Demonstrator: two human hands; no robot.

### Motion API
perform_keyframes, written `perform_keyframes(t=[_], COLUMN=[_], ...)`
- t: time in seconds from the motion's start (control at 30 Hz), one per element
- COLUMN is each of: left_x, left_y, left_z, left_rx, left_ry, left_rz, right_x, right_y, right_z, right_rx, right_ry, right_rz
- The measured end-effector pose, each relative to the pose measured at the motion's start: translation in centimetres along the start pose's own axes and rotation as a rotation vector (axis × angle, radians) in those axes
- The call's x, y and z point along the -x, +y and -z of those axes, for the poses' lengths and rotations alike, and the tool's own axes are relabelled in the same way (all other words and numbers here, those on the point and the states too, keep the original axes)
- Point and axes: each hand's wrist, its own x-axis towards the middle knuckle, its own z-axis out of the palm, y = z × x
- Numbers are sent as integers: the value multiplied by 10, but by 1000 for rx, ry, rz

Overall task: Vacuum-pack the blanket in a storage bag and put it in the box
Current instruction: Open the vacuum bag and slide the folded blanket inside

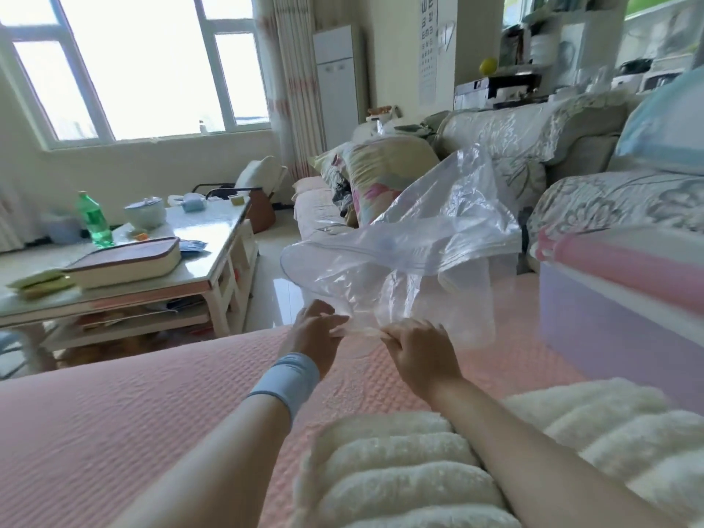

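Pinching the clear storage bag (411,238) by its near edge, with the left grip (314,331) and right grip (417,352) both curled tight on the plastic, nearly touching. Beyond the fingers, billowing plastic. Under the forearms, the fluffy white blanket (400,470), cut off below. Right of the right grip, the lilac box (609,318), partly out of frame. Fingertips blurred.

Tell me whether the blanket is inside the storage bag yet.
Out: the white blanket lies on the sofa; the left hand and right hand pinch the empty clear bag.
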Motion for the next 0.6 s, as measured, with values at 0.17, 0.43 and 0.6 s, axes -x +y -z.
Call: perform_keyframes(t=[0.17, 0.43, 0.6], left_x=[57, 155, 237], left_y=[6, -5, -33], left_z=[82, 227, 328], left_rx=[-88, -207, -262], left_ry=[-61, 157, 344], left_rz=[-51, 16, 136], right_x=[23, 44, 72], right_y=[-59, -220, -342], right_z=[47, 106, 114], right_rx=[214, -145, -499], right_ry=[-32, -318, -471], right_rz=[67, -114, -53])
